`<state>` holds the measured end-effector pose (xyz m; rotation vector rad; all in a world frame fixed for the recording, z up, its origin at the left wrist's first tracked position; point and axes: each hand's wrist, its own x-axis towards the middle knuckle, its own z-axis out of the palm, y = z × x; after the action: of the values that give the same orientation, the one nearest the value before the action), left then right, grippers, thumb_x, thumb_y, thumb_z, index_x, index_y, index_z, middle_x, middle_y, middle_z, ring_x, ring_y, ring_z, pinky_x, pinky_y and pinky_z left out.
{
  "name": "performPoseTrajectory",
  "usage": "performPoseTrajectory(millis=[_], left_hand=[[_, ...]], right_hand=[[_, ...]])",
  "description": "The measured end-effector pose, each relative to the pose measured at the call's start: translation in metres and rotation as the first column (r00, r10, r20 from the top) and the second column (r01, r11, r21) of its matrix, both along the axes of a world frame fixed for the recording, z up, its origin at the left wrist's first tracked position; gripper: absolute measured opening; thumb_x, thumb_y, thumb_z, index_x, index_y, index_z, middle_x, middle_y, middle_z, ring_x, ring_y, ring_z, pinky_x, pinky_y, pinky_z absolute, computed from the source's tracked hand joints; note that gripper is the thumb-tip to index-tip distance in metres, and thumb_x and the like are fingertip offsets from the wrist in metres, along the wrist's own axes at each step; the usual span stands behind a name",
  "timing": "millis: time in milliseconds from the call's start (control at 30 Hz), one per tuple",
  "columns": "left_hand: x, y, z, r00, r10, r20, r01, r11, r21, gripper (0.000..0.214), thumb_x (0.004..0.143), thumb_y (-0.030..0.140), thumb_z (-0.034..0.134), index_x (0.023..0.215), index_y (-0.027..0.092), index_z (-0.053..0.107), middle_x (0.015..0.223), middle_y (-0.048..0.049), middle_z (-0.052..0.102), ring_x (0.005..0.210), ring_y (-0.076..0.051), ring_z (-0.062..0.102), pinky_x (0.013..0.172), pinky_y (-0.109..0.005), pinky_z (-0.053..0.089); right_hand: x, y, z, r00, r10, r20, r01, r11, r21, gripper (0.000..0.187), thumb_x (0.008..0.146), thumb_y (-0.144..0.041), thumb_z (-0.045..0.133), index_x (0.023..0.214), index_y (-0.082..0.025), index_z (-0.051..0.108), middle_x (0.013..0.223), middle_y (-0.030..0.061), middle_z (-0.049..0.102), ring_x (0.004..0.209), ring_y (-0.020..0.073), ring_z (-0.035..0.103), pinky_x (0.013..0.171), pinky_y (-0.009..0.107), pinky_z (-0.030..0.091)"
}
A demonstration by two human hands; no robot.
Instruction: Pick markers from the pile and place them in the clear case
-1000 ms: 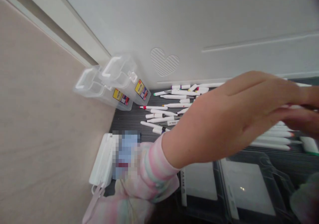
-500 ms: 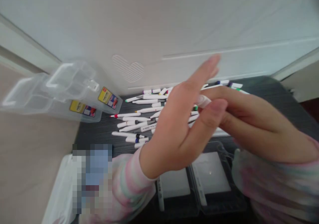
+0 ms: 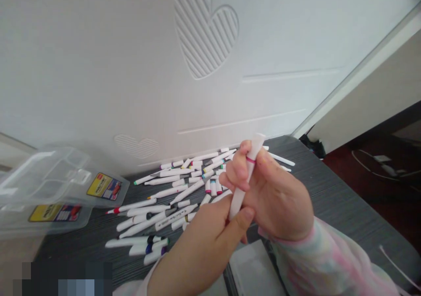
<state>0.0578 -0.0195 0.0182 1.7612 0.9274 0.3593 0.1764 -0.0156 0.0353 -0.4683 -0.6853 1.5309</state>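
- A white panel (image 3: 148, 68) with ribbed hearts in relief stands behind a dark, fine-grained tabletop (image 3: 332, 199).
- The marker (image 3: 239, 199) is held up over the tabletop between both hands, in front of the scattered pens. It is slim and plain white, with a single narrow magenta ring (image 3: 251, 160) around it towards its upper end.
- Above the ring the white widens slightly to a flat-looking top; below it, the barrel runs straight down. It slants, upper end to the right; its lower end is hidden by the left hand.
- The left hand (image 3: 212, 232) grips the lower barrel, thumb laid across it.
- The right hand (image 3: 278, 193) is closed around the upper part, fingers curled at the ring and thumb opposite.
- White pens (image 3: 167, 192) lie in a loose spread, many with coloured tips or bands.
- Two clear cases (image 3: 122, 190) with yellow labels stand at the left.
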Motion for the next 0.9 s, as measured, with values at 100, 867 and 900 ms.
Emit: performPoseTrajectory(millis=[100,867,900], left_hand=[[-0.001,0.0,0.0,1.0,0.02,0.006,-0.02,0.999,0.03,0.041,0.086,0.041,0.032,0.059,0.016,0.051,0.055,0.0043,0.051,0.052,-0.007,0.045,0.05,-0.019,0.032],[0.001,-0.004,-0.001,0.987,0.028,-0.156,0.03,0.932,0.36,0.033,0.085,0.042,0.032,0.088,0.022,0.058,0.076,0.0004,0.065,0.065,-0.014,0.057,0.055,-0.022,0.038],[0.002,-0.004,-0.002,0.987,0.025,-0.161,0.036,0.928,0.37,0.033,0.085,0.042,0.031,0.088,0.022,0.058,0.075,0.0002,0.064,0.064,-0.014,0.057,0.055,-0.022,0.038]], right_hand=[[0.002,-0.002,0.003,0.999,0.049,0.0,-0.049,0.999,0.012,0.019,0.082,-0.03,0.034,0.08,-0.022,0.051,0.062,-0.001,0.042,0.055,0.0108,0.035,0.059,0.028,0.034],[0.013,-0.004,0.008,0.991,0.133,-0.018,-0.134,0.98,-0.146,0.036,0.076,-0.053,0.023,0.072,-0.025,0.045,0.048,-0.0078,0.022,0.036,0.0068,0.015,0.037,0.022,0.022],[0.013,-0.005,0.008,0.99,0.137,-0.026,-0.139,0.98,-0.144,0.035,0.076,-0.052,0.023,0.073,-0.025,0.045,0.048,-0.008,0.021,0.035,0.0066,0.014,0.036,0.021,0.021]])
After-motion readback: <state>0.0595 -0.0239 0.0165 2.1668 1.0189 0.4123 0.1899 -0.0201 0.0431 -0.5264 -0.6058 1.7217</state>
